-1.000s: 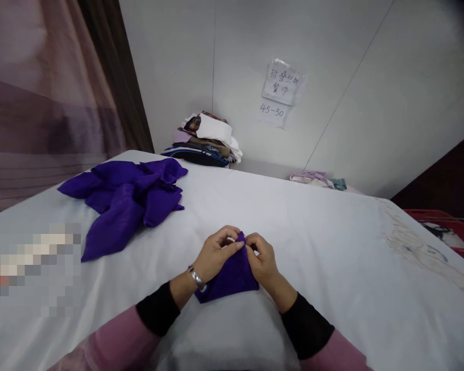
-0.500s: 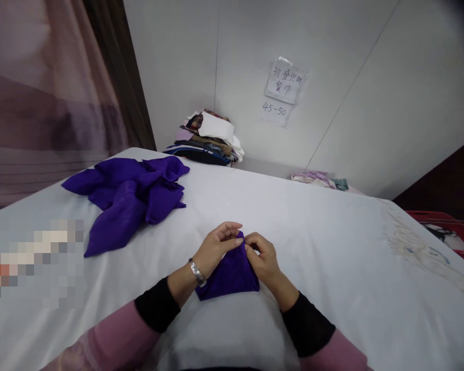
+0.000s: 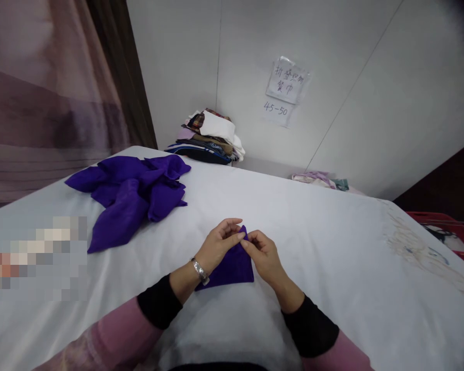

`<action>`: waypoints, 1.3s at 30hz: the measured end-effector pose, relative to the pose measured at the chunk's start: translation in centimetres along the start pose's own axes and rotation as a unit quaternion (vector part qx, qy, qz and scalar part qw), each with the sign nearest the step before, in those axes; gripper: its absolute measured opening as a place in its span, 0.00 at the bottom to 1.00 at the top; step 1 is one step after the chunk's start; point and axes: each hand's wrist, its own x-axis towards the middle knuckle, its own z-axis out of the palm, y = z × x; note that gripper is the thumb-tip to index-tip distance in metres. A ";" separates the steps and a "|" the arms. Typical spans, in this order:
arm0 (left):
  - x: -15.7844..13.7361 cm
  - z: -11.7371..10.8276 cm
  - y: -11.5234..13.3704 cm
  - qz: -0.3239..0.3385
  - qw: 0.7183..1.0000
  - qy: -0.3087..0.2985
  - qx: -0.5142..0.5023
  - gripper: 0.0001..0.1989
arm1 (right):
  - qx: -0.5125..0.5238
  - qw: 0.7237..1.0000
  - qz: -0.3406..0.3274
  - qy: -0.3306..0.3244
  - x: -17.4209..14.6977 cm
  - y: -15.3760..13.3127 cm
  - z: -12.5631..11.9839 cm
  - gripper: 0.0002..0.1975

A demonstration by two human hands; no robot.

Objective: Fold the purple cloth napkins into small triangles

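A purple cloth napkin [image 3: 234,268], folded to a point at its far end, lies on the white-covered table in front of me. My left hand [image 3: 218,246], with a silver bracelet at the wrist, pinches it near that point from the left. From the right, my right hand [image 3: 266,257] grips the same pointed end between thumb and fingers. The two thumbs almost meet there. The napkin's tip sticks up a little beyond my fingers, and its left part is hidden under my left hand. To the left sits a loose heap of purple napkins [image 3: 123,206].
A pile of folded clothes [image 3: 212,136] stands beyond the table's far edge, with more cloth [image 3: 317,179] farther right. Handwritten paper signs [image 3: 284,82] hang on the wall. A red basket [image 3: 444,232] is at the right, and a curtain [image 3: 58,93] at the left. One blurred-out patch covers the tablecloth's left side.
My fingers have shifted slightly on the napkin's pointed end, and more of the tip shows above them. The napkin's near edge has moved a little away from me.
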 end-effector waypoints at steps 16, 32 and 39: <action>0.5 -1.7 -3.6 -0.094 0.970 -0.150 0.167 0.18 | 0.152 0.960 0.086 0.218 3.2 3.6 -4.8 0.14; 0.8 -6.9 -1.1 -0.135 0.960 -0.101 0.226 0.13 | 0.209 0.953 0.153 0.155 3.1 4.3 -4.9 0.16; 1.6 -11.1 0.2 -0.178 0.953 -0.123 0.211 0.13 | 0.224 0.950 0.216 0.019 2.4 3.7 -3.8 0.13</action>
